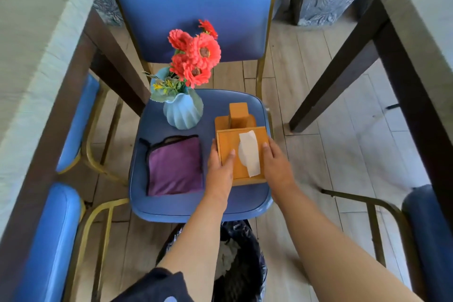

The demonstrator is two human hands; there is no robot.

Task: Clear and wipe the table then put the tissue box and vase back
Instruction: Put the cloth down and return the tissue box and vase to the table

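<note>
Both hands point(218, 167) point(275, 165) grasp the tissue box point(241, 154) near the chair seat's point(196, 206) right edge.

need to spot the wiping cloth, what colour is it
Purple with black edging, head view.

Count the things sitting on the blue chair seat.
3: vase at back left, purple cloth at front left, tissue box at right, held between both hands.
</note>
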